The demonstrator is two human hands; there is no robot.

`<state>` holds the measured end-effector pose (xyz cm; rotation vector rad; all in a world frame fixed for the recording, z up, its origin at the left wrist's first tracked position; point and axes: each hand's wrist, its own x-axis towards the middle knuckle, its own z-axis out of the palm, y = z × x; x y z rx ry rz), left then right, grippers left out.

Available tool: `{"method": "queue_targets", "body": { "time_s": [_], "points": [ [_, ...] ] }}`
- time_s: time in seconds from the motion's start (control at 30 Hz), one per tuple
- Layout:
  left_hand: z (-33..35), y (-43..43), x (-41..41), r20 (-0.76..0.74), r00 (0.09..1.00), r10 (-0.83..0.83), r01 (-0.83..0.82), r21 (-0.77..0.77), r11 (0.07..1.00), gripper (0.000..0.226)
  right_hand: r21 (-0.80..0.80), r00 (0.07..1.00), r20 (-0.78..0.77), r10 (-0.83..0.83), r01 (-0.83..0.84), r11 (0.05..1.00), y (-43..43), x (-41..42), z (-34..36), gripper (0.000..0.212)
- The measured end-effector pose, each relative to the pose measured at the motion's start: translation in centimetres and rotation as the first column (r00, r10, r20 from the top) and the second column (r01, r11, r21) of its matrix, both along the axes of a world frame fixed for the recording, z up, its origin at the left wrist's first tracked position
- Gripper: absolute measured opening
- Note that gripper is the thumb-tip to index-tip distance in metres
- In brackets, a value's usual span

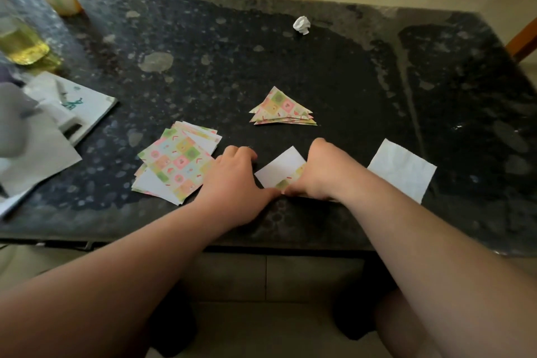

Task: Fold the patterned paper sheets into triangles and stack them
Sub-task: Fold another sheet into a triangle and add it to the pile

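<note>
Under the fingers of the right hand, curled and pinching its near corner, the sheet seems thin, light, easily creased; the left hand has an unclear hold.

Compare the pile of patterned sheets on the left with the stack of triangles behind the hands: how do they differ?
The pile of sheets holds flat squares; the triangle stack holds folded triangles. The pile of sheets is fanned out, white backs showing; the triangle stack is tighter, pattern up. The pile of sheets lies left of the triangle stack and nearer the viewer. Both carry the same pastel checked pattern.
</note>
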<state>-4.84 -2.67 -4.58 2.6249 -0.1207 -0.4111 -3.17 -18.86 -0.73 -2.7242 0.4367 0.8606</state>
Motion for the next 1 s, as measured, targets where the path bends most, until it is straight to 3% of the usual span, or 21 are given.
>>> {"method": "queue_targets", "body": {
  "time_s": [0.17,0.27,0.37,0.47,0.57,0.7,1.0],
  "points": [
    [-0.3,-0.2,0.6,-0.039,0.999,0.01,-0.011,-0.028,1.0,0.085,0.098,0.994,-0.09,0.055,-0.046,0.994,-0.9,0.0,0.1,0.056],
    [0.2,-0.1,0.7,-0.138,0.986,0.096,-0.118,-0.162,0.98,0.074,0.299,1.0,-0.006,-0.018,0.019,0.954,-2.2,-0.3,-0.3,0.036],
    [1.2,0.3,1.0,-0.357,0.927,0.117,-0.268,-0.411,0.871,0.039,0.598,0.978,-0.058,-0.202,0.196,0.777,-3.7,-0.5,0.0,0.027],
    [2.3,0.0,0.7,-0.52,0.854,-0.001,-0.383,-0.63,0.675,0.013,0.784,0.965,-0.165,-0.202,0.252,0.567,-4.4,-1.1,1.1,0.017],
    [3.0,-0.6,0.5,-0.566,0.824,-0.018,-0.474,-0.707,0.525,0.013,0.853,0.96,-0.138,-0.243,0.24,0.463,-4.1,-1.7,1.9,0.016],
    [3.9,-0.7,0.7,-0.566,0.824,0.033,-0.53,-0.749,0.397,0.012,0.866,0.918,-0.194,-0.346,0.326,0.379,-3.3,-1.8,2.1,0.012],
    [4.0,-0.6,1.0,-0.552,0.828,0.101,-0.545,-0.749,0.376,0.009,0.87,0.896,-0.196,-0.398,0.346,0.352,-2.3,-2.2,2.2,0.009]
  ]
}}
